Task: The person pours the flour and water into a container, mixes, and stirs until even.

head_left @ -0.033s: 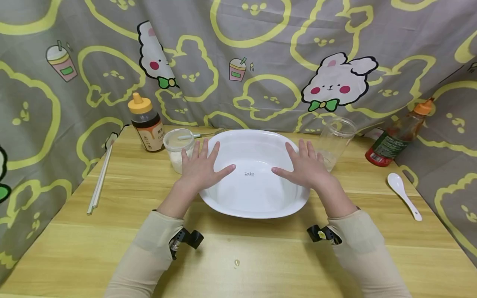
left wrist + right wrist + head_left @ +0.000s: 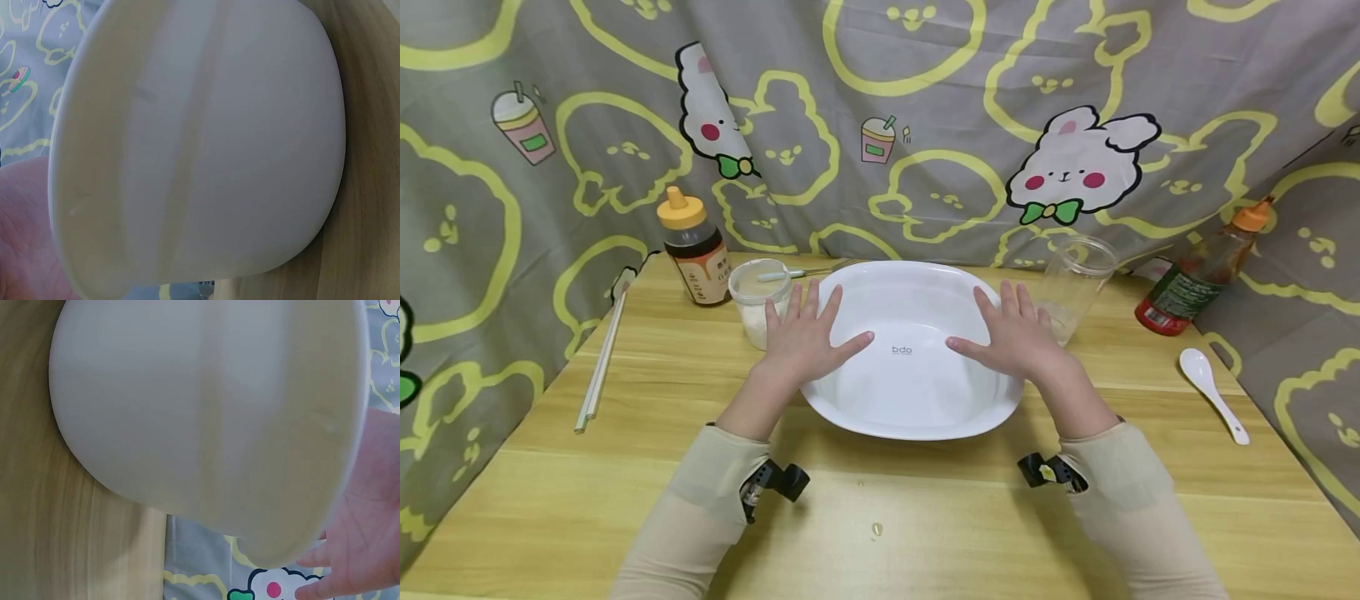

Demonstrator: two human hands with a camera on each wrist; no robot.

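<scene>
A white oval basin (image 2: 910,415) stands in the middle of the wooden table, with small "bdo" lettering on its inner floor. My left hand (image 2: 805,337) lies over its left rim, fingers spread and straight, thumb pointing inward. Mirroring it, my right hand (image 2: 1017,333) is spread over the right rim. Neither hand grips anything. In the left wrist view the outer wall of the basin (image 2: 250,137) fills most of the picture, with the palm at the lower left. The right wrist view shows the basin's opposite side (image 2: 169,412) and the palm at the right edge.
Left of the basin stand a jar of white powder (image 2: 752,321) and a yellow-capped syrup bottle (image 2: 700,267); chopsticks (image 2: 604,358) lie farther left. A clear plastic cup (image 2: 1078,279), a red-based sauce bottle (image 2: 1195,283) and a white spoon (image 2: 1213,393) are on the right. A small wet drop (image 2: 877,528) lies in front.
</scene>
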